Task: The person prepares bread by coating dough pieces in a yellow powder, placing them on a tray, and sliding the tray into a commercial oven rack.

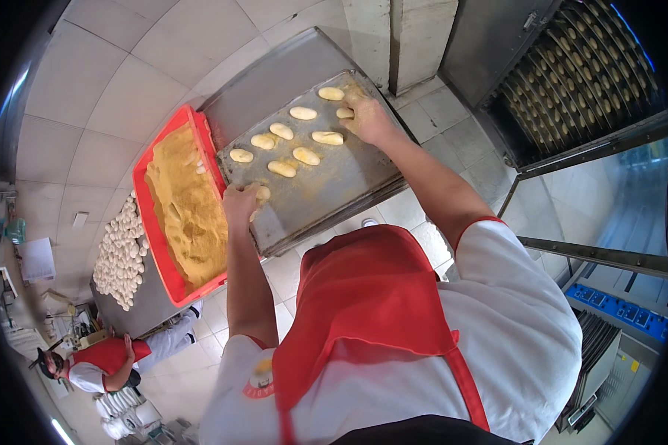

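Several pale oblong dough pieces lie spaced apart on a dark metal baking tray, which has yellow crumbs scattered over it. At the tray's near left edge my left hand is closed around a dough piece, whose end shows past the fingers. Toward the far right side, my right hand grips another dough piece low over the tray. A red plastic tub stands left of the tray, holding a heap of yellow crumbs with a few dough pieces at its right side.
Many round dough balls cover a table at the left. A co-worker in a red apron stands beyond it. On the right, an open-doored cabinet holds racks of filled trays. Its glass door swings out near my right arm.
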